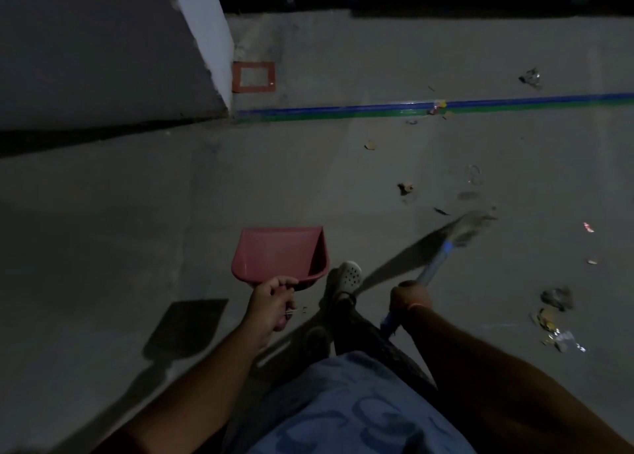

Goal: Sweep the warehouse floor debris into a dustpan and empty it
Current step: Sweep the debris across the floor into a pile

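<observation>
The scene is dim, seen from above the person's own arms and blue patterned shirt [346,409]. The left hand [269,304] has its fingers curled round the handle of a red plastic dustpan [279,253], holding it above the grey concrete floor [137,196] with the open mouth pointing away from the person; the pan's dark shadow [187,326] falls on the floor to the left. The right hand [410,299] is clenched round the blue handle of a broom [435,265], which slants up and to the right; its bristle head [471,225] is blurred and sits near the floor, well apart from the dustpan. Between the two hands a foot in a pale perforated clog [350,275] stands on the floor. Debris lies scattered to the right: a crumpled cluster of wrappers and foil [555,320] near the right edge, a small red-and-white scrap [588,227], a brown crumpled bit [405,188] beyond the broom head, and a grey crumpled piece [530,78] farther off. A blue and green taped floor line [343,112] runs across the floor, with a few small colourful scraps [437,107] lying on it. A red taped rectangle [254,77] marks the floor just beside the foot of a white wall corner [206,35].
</observation>
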`<state>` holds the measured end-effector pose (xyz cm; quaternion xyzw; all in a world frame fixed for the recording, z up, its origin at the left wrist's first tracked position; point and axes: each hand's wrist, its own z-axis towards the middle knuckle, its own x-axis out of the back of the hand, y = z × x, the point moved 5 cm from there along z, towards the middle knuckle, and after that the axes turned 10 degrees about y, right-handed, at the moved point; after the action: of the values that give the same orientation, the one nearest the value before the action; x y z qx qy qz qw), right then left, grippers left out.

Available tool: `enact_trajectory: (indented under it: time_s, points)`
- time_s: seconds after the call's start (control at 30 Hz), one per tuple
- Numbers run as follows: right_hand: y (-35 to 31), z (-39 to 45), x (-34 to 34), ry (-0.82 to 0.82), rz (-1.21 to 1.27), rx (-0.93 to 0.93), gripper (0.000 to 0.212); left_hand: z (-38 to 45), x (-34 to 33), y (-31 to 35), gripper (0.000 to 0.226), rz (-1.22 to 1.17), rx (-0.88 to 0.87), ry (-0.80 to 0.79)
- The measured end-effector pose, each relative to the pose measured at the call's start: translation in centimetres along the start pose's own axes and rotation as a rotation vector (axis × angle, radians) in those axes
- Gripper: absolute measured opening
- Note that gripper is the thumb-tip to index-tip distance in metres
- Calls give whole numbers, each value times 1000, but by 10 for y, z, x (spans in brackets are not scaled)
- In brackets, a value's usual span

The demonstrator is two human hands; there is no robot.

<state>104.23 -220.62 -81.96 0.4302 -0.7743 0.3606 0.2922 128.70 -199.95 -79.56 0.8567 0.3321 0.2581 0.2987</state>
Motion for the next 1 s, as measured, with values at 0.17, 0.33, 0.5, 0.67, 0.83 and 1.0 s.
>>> enact_trajectory:
  time_s: [0.17, 0.33, 0.5, 0.67, 0.83, 1.0]
  points:
    - [-14, 18, 5, 3, -10, 67, 36, 26, -26, 35, 27, 14, -27, -24]
    - [-81, 49, 2, -185, -207, 360, 38, 58, -54, 92, 19, 62, -73, -45]
    - [-141, 68, -7, -406, -271, 470, 41, 92, -84, 145, 17, 119, -95, -67]
    - [-123, 98, 4, -411, -111, 221, 36, 113, -126, 184, 19, 119, -129, -109]
    - [-78, 152, 50, -161, 139, -104, 24, 120, -164, 205, 25, 159, -121, -181]
    - [-95, 174, 84, 16, 74, -123, 12, 136, -184, 234, 29, 205, -149, -203]
